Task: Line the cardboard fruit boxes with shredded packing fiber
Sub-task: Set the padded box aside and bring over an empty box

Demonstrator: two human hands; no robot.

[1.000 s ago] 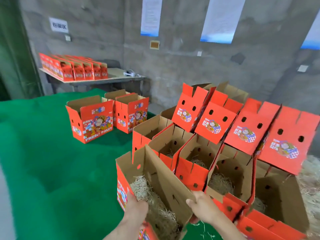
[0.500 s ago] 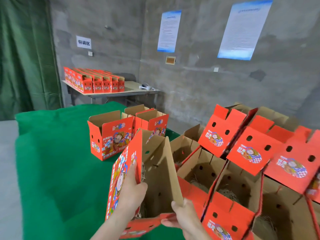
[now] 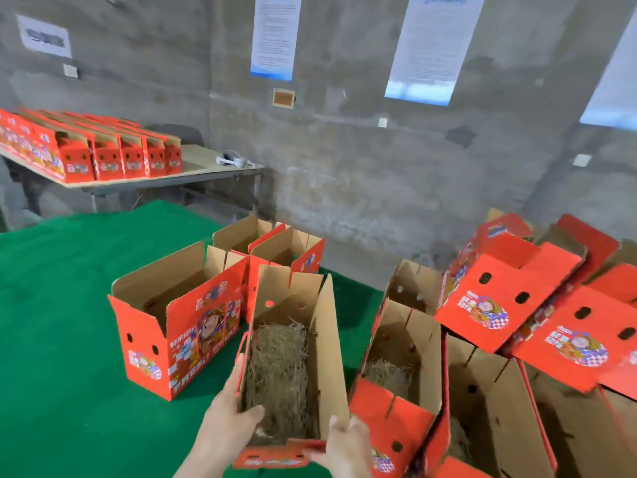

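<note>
While left hand [image 3: 227, 420] and right hand [image 3: 348, 448] clasp the open red cardboard box [image 3: 325, 357] by its near walls, the tan shredded fiber [image 3: 279, 367] looks laid — next comes setting it down on the green cloth [image 3: 69, 339].

We're in a bare packing/storage rm, not a home: rough concrete walls [image 3: 344, 188] w/ printed notices [image 3: 427, 50] stuck up, green matting [image 3: 62, 339] spread out, lots of identical red fruit boxes [image 3: 179, 326] standing open in rows, some w/ shredded fiber [image 3: 279, 367] inside, more lined up on a table [image 3: 206, 170] at the back.
</note>
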